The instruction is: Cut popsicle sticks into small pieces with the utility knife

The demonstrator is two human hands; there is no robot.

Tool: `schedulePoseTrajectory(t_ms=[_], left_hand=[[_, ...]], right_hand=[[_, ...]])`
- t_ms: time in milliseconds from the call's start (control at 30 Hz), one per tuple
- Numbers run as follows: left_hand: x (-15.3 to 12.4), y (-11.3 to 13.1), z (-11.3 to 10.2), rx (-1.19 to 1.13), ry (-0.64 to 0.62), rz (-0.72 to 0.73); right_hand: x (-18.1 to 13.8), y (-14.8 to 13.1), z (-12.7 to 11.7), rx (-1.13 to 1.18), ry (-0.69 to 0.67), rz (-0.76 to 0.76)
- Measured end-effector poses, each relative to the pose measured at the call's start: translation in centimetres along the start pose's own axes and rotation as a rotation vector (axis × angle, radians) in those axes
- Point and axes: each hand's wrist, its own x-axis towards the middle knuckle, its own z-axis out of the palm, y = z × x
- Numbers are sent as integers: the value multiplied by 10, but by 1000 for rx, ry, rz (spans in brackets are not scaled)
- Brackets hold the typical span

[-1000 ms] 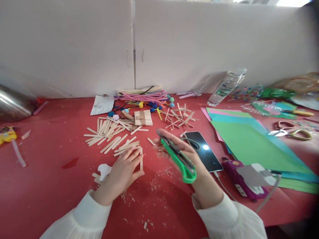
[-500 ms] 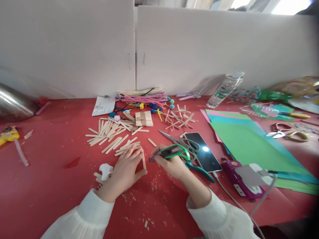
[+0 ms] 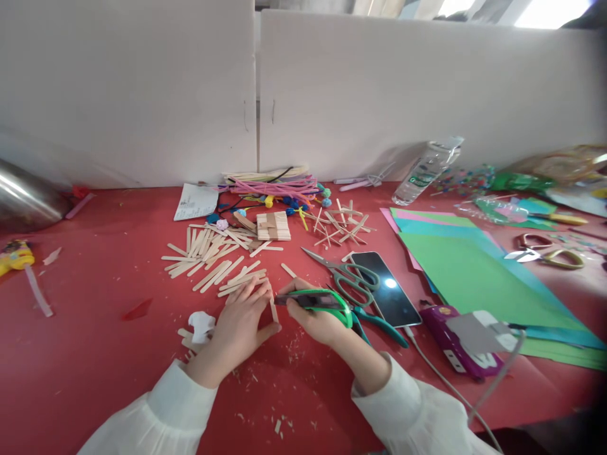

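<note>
My left hand (image 3: 237, 322) lies on the red table (image 3: 95, 354) and pins a wooden craft stick (image 3: 274, 311) between thumb and fingers. My right hand (image 3: 315, 316) is closed around a green utility knife (image 3: 317, 299), its blade end pointing left at the stick. A pile of loose craft sticks (image 3: 213, 259) lies just beyond my left hand. Grey-handled scissors (image 3: 348, 275) rest to the right of the knife, and a teal-handled tool (image 3: 379, 322) lies under my right hand's far side.
A phone (image 3: 386, 287) and a purple glue gun (image 3: 455, 338) with its cord lie at the right. Coloured paper sheets (image 3: 469, 272) cover the right side. Pipe cleaners (image 3: 277, 186), a glued stick panel (image 3: 272, 225), thin sticks (image 3: 339, 224), a water bottle (image 3: 424, 170) and more scissors (image 3: 545, 256) sit farther back.
My right hand came down from above the table with the green knife and swung it leftward until the blade end reached the stick under my left hand. The left hand shifted slightly.
</note>
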Motion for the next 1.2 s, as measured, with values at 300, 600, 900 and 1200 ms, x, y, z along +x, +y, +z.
schedulePoseTrajectory(t_ms=[300, 600, 900, 1200], left_hand=[[-1, -2, 5, -30, 52, 8], [1, 0, 1, -23, -5, -15], [5, 2, 1, 3, -41, -29], [5, 0, 4, 30, -5, -10]], right_hand=[[-1, 1, 2, -17, -10, 6], [-1, 2, 7, 32, -40, 40], [-4, 3, 5, 9, -70, 30], [-7, 8, 10, 185, 39, 155]])
